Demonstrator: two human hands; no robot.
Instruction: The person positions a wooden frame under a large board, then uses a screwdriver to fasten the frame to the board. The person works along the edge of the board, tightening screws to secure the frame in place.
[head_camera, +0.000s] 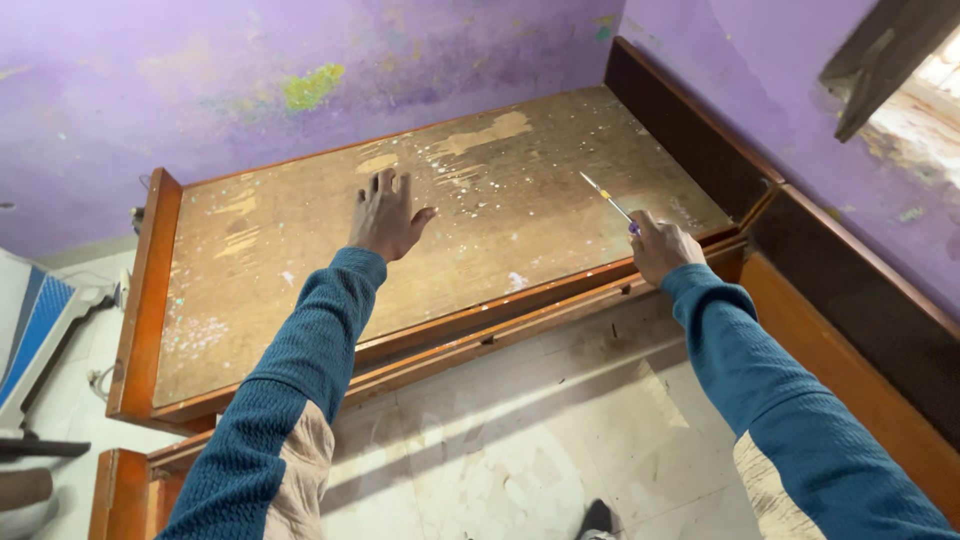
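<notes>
- Screwdriver is the thin tool in the right hand. It has a pale shaft with a bit of yellow on it and a purple end by the fingers.
- Its tip points up and away from the right hand, over the big wooden board.
- I cannot tell if the tip touches the board or stays just above it.
- The right hand is curled into a fist around the handle end of the tool. It sits at the near edge of the board.
- The left hand lies flat on the board, well apart from the right hand. Its fingers are spread open and point away from the person. It grips nothing.
- Both arms wear blue knit sleeves with a lighter patch lower down.
- The board under the hands is brown, worn and dotted with pale spots. It sits inside a reddish wooden bed frame.
- A raised dark end panel stands past the right hand, at the far right end of the board.
- A second wooden frame piece runs along the wall to the right of the right arm.
- Behind the board, past both hands, is a purple wall with worn patches of green and yellow.
- Below the arms is a pale, stained floor.
- Far to the left of the left arm is a white thing with a blue mesh panel.
</notes>
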